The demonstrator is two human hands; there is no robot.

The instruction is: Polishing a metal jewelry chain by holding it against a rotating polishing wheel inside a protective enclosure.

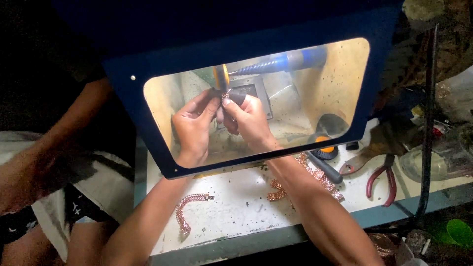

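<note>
Head view — small copper-coloured chain piece pinched between both hands.

Both forearms are bare, no sleeves, gloves, rings or watch; the left hand and right hand show short nails.

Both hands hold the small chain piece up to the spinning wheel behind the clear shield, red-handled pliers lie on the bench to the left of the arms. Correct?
Nearly. The head view shows the red-handled pliers to the right of the arms. The rest holds: left hand and right hand hold the chain piece at the wheel behind the clear shield.
</note>
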